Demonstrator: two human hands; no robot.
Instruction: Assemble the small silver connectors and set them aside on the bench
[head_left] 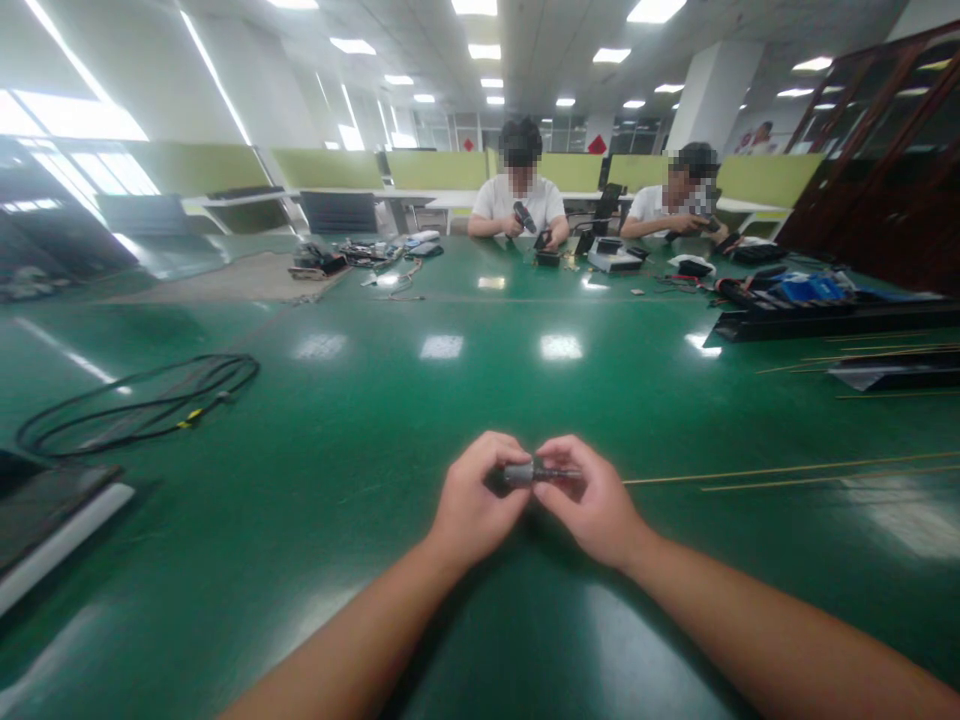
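Both hands meet above the green tabletop (360, 400) around one small part. My left hand (480, 495) is closed round a short dark grey cylinder (519, 474), thumb below and fingers above. A thin dark shaft (559, 473) extends rightward in line with the cylinder. My right hand (589, 495) pinches at the joint and along that shaft, its fingertips close to the left ones. The fingers cover parts of both pieces, so I cannot tell whether they are joined. Just right of my right hand, a thin brass-coloured rod (750, 471) lies on the table.
A coiled black cable (142, 400) and a dark flat device (52, 510) are at left. Black trays (840, 322) and more thin rods lie at right. Across the table, two people (517, 205) handle tools among scattered parts (367, 252).
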